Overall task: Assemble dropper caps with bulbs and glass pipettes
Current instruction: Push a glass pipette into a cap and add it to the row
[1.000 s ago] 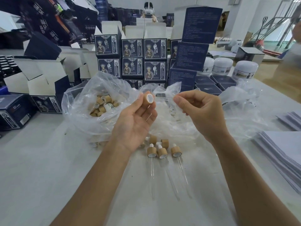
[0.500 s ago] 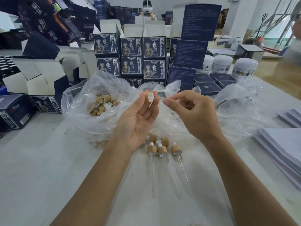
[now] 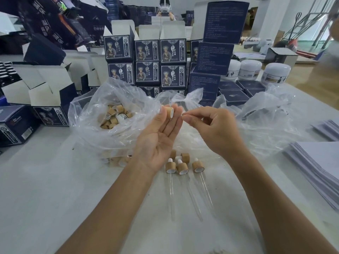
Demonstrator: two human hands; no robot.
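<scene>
My left hand (image 3: 157, 143) is raised palm up and pinches a bamboo dropper cap (image 3: 169, 111) between thumb and fingertips, its white-lined opening facing right. My right hand (image 3: 214, 129) pinches a thin glass pipette (image 3: 182, 115) between thumb and forefinger. Only the pipette's tip shows, just right of the cap's opening, and I cannot tell whether it touches the cap. Three assembled droppers (image 3: 182, 168) lie side by side on the table below my hands, pipettes pointing toward me. Two loose caps (image 3: 185, 156) sit just behind them.
A clear plastic bag (image 3: 88, 129) holding several bamboo caps (image 3: 113, 118) lies at left centre, and more crumpled plastic (image 3: 266, 121) spreads to the right. Dark printed boxes (image 3: 146, 63) are stacked behind, with white jars (image 3: 277, 73) at back right. Paper stacks (image 3: 315, 165) lie at the right edge.
My right hand has moved left toward the cap, so the length of pipette showing between the hands has shrunk to a tip. My left hand has stayed nearly still.
</scene>
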